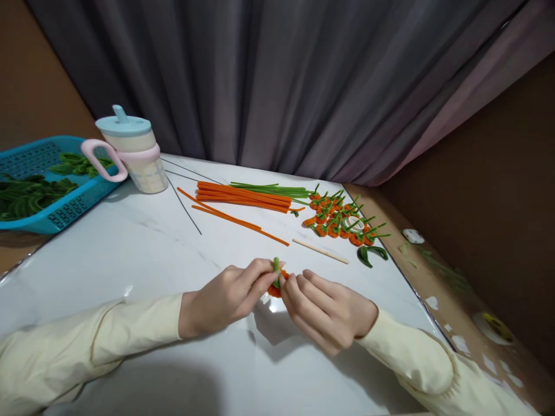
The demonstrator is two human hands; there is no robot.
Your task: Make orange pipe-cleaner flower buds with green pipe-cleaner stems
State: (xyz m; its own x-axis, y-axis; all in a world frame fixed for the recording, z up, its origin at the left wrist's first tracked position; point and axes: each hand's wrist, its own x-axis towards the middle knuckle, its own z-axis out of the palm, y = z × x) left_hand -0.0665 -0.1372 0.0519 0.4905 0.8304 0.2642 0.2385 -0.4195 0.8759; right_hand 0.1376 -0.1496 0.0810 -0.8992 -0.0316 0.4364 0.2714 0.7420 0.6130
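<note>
Above the white table, a small orange pipe-cleaner pumpkin [274,291] with an upright green stem sits between my fingertips. My left hand [236,294] pinches it around the stem from the left. From the right, my right hand [323,306] has its fingers closed on the other edge; the fingertips hide part of it. Beyond my hands lies a thin wooden stick [321,251]. Farther back rest a bundle of orange pipe cleaners [243,196], a few loose orange ones [229,218], and green pipe cleaners [277,189].
Several similar orange pumpkins [333,230] cluster at the right, with a white ring [353,223] on them and green leaf shapes [372,254] beside. Thin dark wires [184,205] lie near a blue-lidded cup [145,156]. A blue basket [87,199] holds green pieces. Grey curtain [243,81] hangs behind.
</note>
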